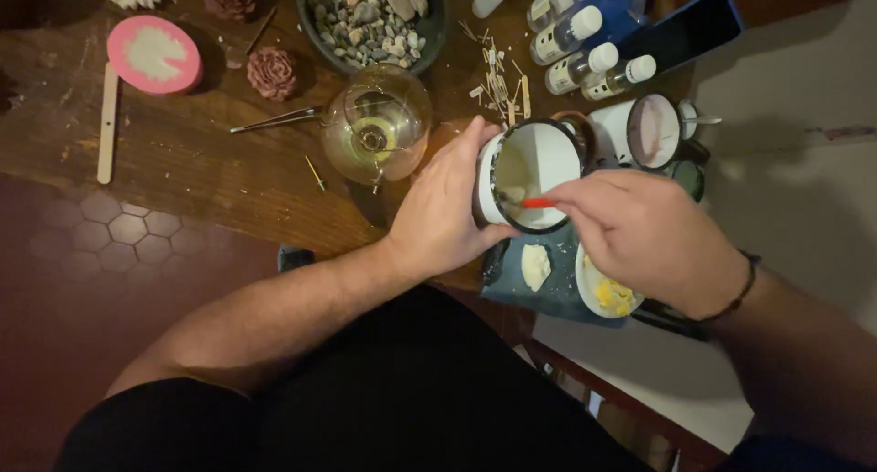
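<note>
Tabletop (183, 161) of dark worn wood, running across the upper part of the view over a hexagon-tiled floor (100, 243). Dark bowl (311, 24) of grey pebbles at the far edge. Clear stemmed glass (376, 123) seen from above, pale yellow liquid inside, just left of the left hand. White enamel mug (534, 166) with a dark rim near the front edge of the tabletop, pale wax-like contents along its inner wall. Left hand (448, 207) wrapped around the mug's left side, grip closed on it, thumb up toward the rim, fingers curled under the near wall. Right hand (639, 230) above the mug's right rim, grip pinched tight on a thin red stick (537, 202) whose tip reaches into the mug; dark bracelet on that wrist. Second white mug (650, 129) just beyond the right hand, pinkish inside. Blue-grey mat (557, 285) below the first mug, carrying a pale lump (534, 265). Small white dish (607, 294) with yellow bits, partly under the right hand. Pink round mould (153, 53) with a white flower shape, far left. Row of small white-capped bottles (585, 42) at upper right, dark phone (681, 31) beside them. Two dusky rose-shaped pieces (271, 73) near the bowl. Flat wooden stick (109, 122) at the left edge. Metal tweezers (274, 120) left of the glass. Scatter of short wooden bits (498, 79) behind the mug.
</note>
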